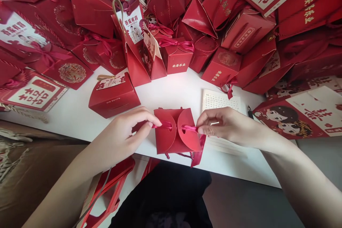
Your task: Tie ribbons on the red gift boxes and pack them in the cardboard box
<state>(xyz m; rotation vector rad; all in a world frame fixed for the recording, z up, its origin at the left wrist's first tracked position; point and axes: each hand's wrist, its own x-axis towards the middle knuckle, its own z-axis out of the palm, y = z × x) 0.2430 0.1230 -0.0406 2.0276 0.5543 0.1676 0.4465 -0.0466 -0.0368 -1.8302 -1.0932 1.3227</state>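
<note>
A small red gift box (165,140) sits at the front edge of the white table, its two rounded top flaps meeting in the middle. A pink ribbon (190,128) runs through the slots in both flaps. On the box's left side, my left hand (137,128) pinches one ribbon end between thumb and fingertips. My right hand (223,124) is closed on the other end at the right side. One ribbon tail and twisted red cords hang below the box's front edge.
Many red boxes (177,57) crowd the table's back. A red box (114,94) stands left of my hands. Handwritten paper (217,100) and a black pen (250,112) lie right. A cardboard box (32,174) is lower left, beside a red frame (116,188).
</note>
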